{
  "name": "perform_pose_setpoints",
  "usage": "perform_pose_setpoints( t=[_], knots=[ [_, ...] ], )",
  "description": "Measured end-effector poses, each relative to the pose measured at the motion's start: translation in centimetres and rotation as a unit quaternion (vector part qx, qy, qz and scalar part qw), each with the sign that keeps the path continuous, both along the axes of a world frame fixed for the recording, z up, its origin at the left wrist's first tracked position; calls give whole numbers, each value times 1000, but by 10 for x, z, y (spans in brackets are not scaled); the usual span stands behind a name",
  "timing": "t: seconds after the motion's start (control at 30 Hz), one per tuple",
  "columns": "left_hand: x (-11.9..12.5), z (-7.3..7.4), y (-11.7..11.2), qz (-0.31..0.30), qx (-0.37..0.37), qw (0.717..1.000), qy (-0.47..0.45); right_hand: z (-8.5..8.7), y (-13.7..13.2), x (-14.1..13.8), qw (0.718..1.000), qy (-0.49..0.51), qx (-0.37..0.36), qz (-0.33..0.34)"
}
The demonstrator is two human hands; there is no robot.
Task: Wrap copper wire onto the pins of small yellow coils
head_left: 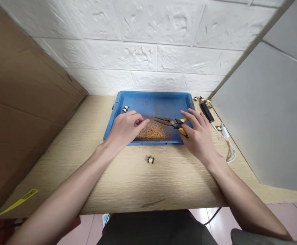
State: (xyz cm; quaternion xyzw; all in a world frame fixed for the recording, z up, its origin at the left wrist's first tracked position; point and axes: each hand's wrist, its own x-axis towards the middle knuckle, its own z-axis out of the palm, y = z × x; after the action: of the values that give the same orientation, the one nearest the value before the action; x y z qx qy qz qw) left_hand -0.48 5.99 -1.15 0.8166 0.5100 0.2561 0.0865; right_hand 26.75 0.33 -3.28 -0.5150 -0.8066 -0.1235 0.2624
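Observation:
My right hand [197,135] holds a pair of needle-nose pliers [172,123] with yellow-and-black handles, thumb on the lower handle and fingers by the upper one. Their long, rusty-looking jaws point left over the blue tray [149,143] and look slightly parted. Just left of the jaw tips, my left hand [126,126] is closed in a pinch; whatever it grips is too small to make out. Beneath the jaws, a pile of thin copper-coloured wire bits [153,132] lies in the tray. Two small yellow-and-black coil-like parts [125,108] rest at the tray's left side.
Another coil-like part [150,160] sits on the wooden table [128,183] in front of the tray. Several more [201,99] lie at the back right, near a black cylinder [207,112] and a white cable [232,151]. Cardboard [31,88] stands left, a grey panel [268,112] right.

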Motion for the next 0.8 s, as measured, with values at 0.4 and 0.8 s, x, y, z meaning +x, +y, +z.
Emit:
perform_pose_setpoints(
  t=[0.4,0.8],
  knots=[
    [-14,9,-13,75,30,994,-68,12,-5,1,998,54,-17,21],
    [-15,10,-18,149,-16,980,-132,13,-15,-9,996,71,-33,53]
  ],
)
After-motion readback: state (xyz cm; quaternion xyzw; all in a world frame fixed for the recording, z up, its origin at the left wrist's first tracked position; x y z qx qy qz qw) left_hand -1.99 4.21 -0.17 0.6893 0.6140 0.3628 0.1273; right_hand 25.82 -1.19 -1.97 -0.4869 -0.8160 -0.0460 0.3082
